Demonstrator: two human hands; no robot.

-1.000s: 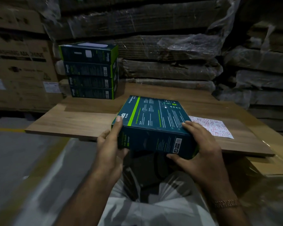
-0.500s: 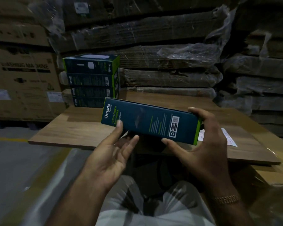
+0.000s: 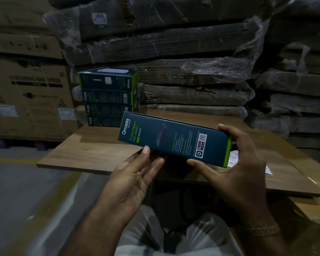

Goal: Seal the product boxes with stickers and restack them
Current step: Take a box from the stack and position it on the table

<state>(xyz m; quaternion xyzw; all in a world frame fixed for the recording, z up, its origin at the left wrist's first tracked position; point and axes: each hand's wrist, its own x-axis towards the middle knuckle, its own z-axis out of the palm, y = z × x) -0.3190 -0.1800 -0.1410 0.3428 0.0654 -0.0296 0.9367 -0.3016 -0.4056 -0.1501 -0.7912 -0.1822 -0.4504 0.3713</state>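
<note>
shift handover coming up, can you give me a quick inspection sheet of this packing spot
surface: wooden board as worktop, resting on cardboard.
job's things: dark box held edge-on above the board; stack of boxes, four high, at the board's far left; sticker sheet on the board, mostly hidden behind the right hand.
clutter: nothing seen.
grippers: right hand grips the box's right end; left hand open, a fingertip touching its lower edge.
cables: nothing seen.
surroundings: plastic-wrapped flat cartons behind; big carton at left; yellow floor line.
</note>
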